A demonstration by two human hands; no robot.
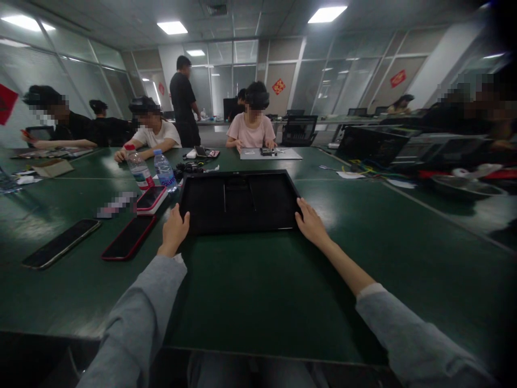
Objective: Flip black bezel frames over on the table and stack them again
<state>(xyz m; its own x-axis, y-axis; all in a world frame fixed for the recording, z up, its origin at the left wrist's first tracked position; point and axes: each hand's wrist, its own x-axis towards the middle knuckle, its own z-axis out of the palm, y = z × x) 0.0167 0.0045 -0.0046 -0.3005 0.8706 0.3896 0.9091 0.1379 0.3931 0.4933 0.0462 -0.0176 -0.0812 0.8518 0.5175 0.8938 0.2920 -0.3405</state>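
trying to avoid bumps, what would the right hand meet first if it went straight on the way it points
Likely the black panel: the right hand points at its right edge and seems to touch it, though depth is unclear.

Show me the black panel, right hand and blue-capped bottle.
Black panel (240,203), head view: middle of face.
Right hand (312,222), head view: back of hand.
Blue-capped bottle (163,168), head view: clear body.

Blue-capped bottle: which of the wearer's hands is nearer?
Left. The left hand, at the left edge of the black panel, is on the near side of the blue-capped bottle; the right hand is at the opposite edge.
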